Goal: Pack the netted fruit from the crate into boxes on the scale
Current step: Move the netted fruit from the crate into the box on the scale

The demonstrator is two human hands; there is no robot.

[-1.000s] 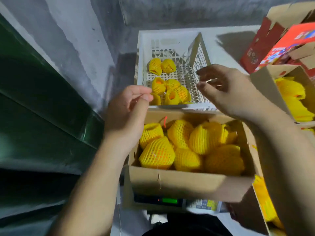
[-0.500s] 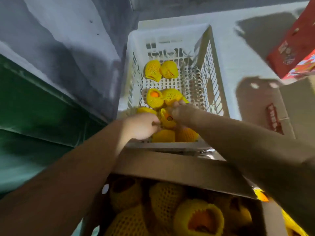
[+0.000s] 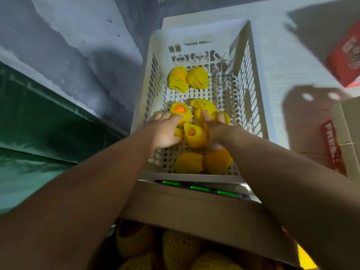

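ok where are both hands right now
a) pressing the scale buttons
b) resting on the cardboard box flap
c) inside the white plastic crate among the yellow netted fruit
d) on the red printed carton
c: the left hand and right hand are both down in the white perforated plastic crate, fingers on the yellow foam-netted fruit, well beyond the brown cardboard box.

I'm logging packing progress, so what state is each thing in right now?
Crate: open-topped, a few netted fruit left inside.
Netted fruit: lying between both hands, orange showing through its net opening.
Box: open, netted fruit inside.
Scale: on, green display lit.
Left hand: down among the fruit.
Right hand: down among the fruit.
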